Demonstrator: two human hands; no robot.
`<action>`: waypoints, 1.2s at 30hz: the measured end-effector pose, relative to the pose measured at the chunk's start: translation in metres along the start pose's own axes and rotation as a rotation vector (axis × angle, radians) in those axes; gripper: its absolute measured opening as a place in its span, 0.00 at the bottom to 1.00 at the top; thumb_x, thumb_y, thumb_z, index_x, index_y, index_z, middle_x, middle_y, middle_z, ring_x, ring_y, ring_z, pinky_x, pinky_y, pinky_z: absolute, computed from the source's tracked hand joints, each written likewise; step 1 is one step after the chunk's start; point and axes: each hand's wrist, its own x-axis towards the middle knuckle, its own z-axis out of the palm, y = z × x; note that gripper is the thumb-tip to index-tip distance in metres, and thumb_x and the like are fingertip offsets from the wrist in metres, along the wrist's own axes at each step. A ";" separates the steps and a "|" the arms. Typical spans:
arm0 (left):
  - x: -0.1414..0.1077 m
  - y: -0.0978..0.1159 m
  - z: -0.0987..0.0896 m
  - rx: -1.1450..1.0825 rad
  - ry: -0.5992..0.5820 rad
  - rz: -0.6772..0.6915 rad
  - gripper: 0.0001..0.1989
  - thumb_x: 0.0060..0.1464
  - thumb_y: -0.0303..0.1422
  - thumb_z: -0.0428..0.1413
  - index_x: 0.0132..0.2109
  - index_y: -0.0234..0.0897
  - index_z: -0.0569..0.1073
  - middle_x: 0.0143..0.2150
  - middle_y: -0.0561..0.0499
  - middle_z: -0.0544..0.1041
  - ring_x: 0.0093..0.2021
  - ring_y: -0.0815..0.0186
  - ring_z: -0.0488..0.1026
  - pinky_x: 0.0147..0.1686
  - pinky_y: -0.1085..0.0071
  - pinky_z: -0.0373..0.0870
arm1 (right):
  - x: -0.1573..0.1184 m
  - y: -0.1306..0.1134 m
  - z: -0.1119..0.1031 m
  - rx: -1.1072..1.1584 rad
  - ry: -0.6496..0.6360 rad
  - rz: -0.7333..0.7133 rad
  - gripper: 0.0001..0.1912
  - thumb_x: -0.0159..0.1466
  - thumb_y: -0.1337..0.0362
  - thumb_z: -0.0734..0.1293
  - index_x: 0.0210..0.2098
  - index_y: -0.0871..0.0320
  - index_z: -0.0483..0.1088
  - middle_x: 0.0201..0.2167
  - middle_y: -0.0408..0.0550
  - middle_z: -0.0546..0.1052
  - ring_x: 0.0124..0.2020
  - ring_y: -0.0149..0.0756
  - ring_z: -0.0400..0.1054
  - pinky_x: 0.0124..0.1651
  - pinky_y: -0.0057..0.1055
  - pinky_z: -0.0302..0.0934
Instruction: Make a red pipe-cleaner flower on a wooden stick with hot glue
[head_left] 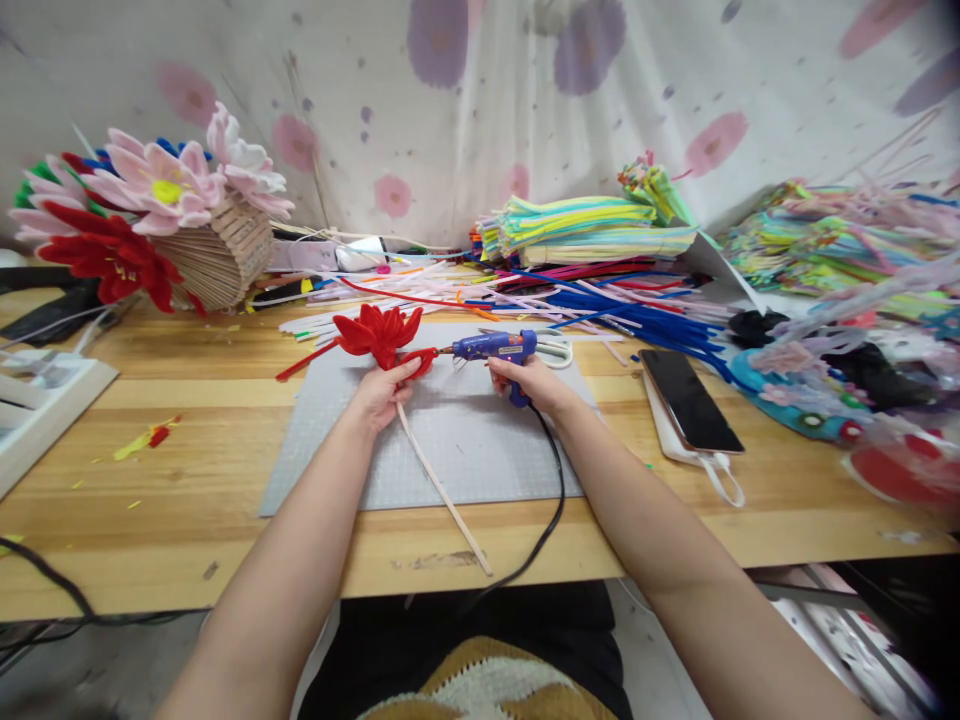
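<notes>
My left hand (384,393) is closed on a red pipe-cleaner flower (377,336) just under its petals. A pale thin stick, the flower's stem (442,487), slants down from that hand toward the table's front edge. In my right hand (529,380) is a blue glue gun (491,347), gripped by its handle and pointing left. Its nozzle meets or nearly meets a looped red petal (421,361) on the flower's right side. Both hands are above a grey cutting mat (465,460). Behind the glue gun lie scissors with pale handles (553,350), partly hidden.
Loose pipe cleaners (630,310) and a banded bundle (592,225) cover the table's back. A basket (229,250) of fuzzy flowers leans at left, near a white power strip (52,410). At right lies a phone (694,400). The glue gun's black cord (559,490) hangs over the front edge.
</notes>
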 end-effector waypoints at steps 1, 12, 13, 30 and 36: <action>0.000 0.000 0.000 0.000 0.002 -0.001 0.04 0.45 0.18 0.56 0.30 0.26 0.74 0.26 0.44 0.76 0.19 0.78 0.65 0.08 0.85 0.43 | 0.000 0.000 0.000 -0.002 0.006 -0.003 0.20 0.50 0.47 0.68 0.20 0.59 0.63 0.16 0.41 0.67 0.18 0.26 0.60 0.24 0.26 0.54; 0.000 0.000 0.001 0.030 -0.002 0.009 0.04 0.43 0.19 0.58 0.30 0.26 0.75 0.25 0.47 0.75 0.15 0.81 0.59 0.08 0.86 0.44 | 0.000 -0.002 -0.003 -0.037 -0.012 -0.037 0.21 0.51 0.48 0.67 0.17 0.59 0.62 0.14 0.40 0.66 0.18 0.26 0.59 0.24 0.26 0.54; 0.000 0.000 0.001 0.033 -0.003 0.013 0.03 0.43 0.19 0.58 0.30 0.26 0.75 0.25 0.47 0.75 0.15 0.81 0.59 0.08 0.86 0.44 | 0.000 -0.003 -0.002 -0.047 -0.009 -0.041 0.21 0.51 0.48 0.67 0.17 0.59 0.62 0.14 0.40 0.66 0.18 0.26 0.59 0.24 0.26 0.54; 0.001 0.001 0.001 0.016 -0.021 0.007 0.06 0.46 0.19 0.55 0.32 0.26 0.76 0.28 0.45 0.76 0.18 0.79 0.65 0.08 0.87 0.44 | -0.001 -0.006 -0.004 -0.082 0.031 -0.001 0.21 0.50 0.48 0.67 0.17 0.59 0.62 0.14 0.41 0.66 0.18 0.26 0.59 0.24 0.26 0.53; 0.000 0.002 0.002 0.017 0.000 -0.002 0.05 0.46 0.18 0.55 0.31 0.25 0.75 0.26 0.46 0.75 0.17 0.80 0.63 0.08 0.87 0.45 | -0.002 -0.010 -0.003 -0.110 0.042 -0.013 0.21 0.50 0.48 0.67 0.17 0.59 0.62 0.15 0.41 0.66 0.19 0.26 0.59 0.26 0.26 0.54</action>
